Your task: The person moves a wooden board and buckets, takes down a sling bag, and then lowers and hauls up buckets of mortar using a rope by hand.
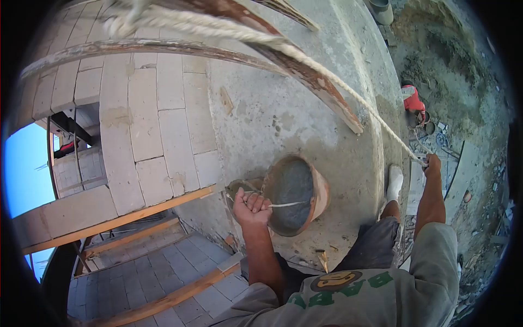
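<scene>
My left hand (253, 207) is closed round a thin white cord that runs right, across the mouth of a round bucket (321, 191) of grey wet mix. The bucket stands on the concrete floor, just right of that hand. My right hand (432, 165) is stretched out past the slab's edge, its fingers wrapped round a thick white rope (351, 90). This rope rises diagonally to a blurred knot at the upper left. Another container (234, 188), partly hidden, sits behind my left hand.
Block walls (144, 125) stand at left, with wooden planks (136, 216) along them. Weathered beams (305, 76) cross overhead. Beyond the slab's edge (376, 131), a person in red (414, 101) is far below beside buckets. A brush (322, 260) lies near my legs.
</scene>
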The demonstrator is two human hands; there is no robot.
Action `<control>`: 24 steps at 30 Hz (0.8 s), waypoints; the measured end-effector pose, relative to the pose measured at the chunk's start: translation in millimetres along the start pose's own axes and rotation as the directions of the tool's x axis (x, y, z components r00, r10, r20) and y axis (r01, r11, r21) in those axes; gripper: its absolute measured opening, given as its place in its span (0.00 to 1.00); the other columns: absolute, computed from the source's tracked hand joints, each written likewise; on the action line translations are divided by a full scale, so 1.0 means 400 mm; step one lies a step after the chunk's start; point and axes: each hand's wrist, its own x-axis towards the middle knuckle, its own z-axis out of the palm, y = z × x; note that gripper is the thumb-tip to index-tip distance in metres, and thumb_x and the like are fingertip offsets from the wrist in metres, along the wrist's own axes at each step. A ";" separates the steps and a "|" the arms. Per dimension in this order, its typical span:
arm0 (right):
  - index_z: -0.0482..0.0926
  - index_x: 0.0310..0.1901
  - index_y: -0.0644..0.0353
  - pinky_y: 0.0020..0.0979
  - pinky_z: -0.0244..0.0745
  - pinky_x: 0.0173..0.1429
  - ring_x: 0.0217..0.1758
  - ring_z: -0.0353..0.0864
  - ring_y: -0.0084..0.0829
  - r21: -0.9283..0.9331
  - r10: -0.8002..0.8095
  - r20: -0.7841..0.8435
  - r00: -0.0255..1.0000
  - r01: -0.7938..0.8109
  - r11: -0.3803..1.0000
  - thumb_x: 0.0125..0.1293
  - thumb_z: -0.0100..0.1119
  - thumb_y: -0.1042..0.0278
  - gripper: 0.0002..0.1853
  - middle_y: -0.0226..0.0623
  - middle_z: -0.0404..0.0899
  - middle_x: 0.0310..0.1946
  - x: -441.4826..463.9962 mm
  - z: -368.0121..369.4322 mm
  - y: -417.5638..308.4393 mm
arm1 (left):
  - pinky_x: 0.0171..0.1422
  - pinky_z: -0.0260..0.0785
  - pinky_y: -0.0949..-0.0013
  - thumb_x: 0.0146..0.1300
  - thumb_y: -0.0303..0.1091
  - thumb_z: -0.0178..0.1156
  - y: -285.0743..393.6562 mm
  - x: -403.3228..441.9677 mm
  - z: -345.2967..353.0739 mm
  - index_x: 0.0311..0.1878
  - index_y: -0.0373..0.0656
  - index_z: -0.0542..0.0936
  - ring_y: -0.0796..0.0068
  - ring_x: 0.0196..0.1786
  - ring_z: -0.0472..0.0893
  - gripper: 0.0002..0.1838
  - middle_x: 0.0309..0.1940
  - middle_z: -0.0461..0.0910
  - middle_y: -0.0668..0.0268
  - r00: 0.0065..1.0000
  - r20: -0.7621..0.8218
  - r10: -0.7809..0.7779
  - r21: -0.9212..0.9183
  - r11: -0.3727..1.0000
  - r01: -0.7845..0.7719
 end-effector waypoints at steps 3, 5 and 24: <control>0.67 0.21 0.55 0.30 0.51 0.15 0.15 0.58 0.25 -0.008 -0.082 0.035 0.996 0.082 0.997 0.51 0.51 0.69 0.05 0.30 0.61 0.14 -0.093 -0.012 -0.041 | 0.17 0.44 0.71 0.63 0.44 0.47 0.091 0.049 -0.023 0.13 0.54 0.58 0.79 0.07 0.49 0.22 0.05 0.51 0.77 0.992 0.109 -0.061 -0.204 0.975 0.083; 0.68 0.22 0.56 0.30 0.52 0.15 0.15 0.59 0.26 -0.019 -0.115 -0.022 0.993 0.114 0.993 0.52 0.51 0.68 0.05 0.32 0.61 0.15 -0.116 -0.009 -0.057 | 0.18 0.45 0.71 0.63 0.42 0.47 0.125 0.079 -0.018 0.14 0.53 0.57 0.79 0.08 0.48 0.22 0.06 0.49 0.77 0.988 0.112 -0.109 -0.253 0.958 0.134; 0.71 0.25 0.62 0.36 0.62 0.18 0.16 0.69 0.32 -0.354 -0.100 -0.131 0.986 0.047 0.934 0.57 0.47 0.64 0.10 0.40 0.69 0.16 -0.177 -0.032 0.090 | 0.17 0.43 0.73 0.55 0.53 0.55 0.354 0.345 0.020 0.21 0.53 0.62 0.80 0.10 0.47 0.19 0.10 0.47 0.77 0.986 0.033 0.161 0.516 0.842 -0.155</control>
